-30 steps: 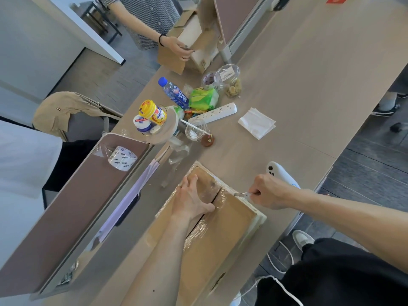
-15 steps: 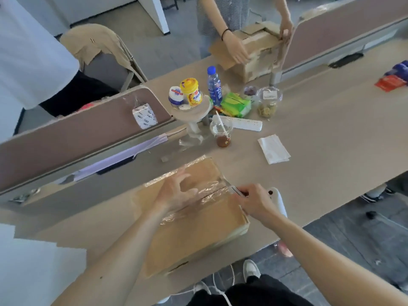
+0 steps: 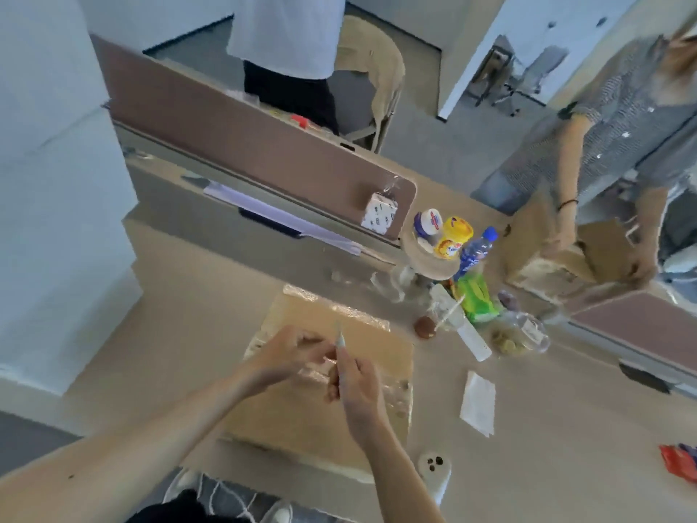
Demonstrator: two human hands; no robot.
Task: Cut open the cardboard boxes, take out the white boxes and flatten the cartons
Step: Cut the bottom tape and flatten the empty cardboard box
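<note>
Compared with half a second earlier, our left hand (image 3: 290,351) has lifted off the film-wrapped cardboard box (image 3: 301,413), which lies on the table (image 3: 547,428). Our right hand (image 3: 356,383) clasps the cutter (image 3: 340,339) upright above it. Whether the curled left fingers pinch anything, we cannot tell.

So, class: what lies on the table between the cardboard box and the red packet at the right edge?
A white napkin lies between the cardboard box and the red packet, touching neither, as the head view shows.
</note>
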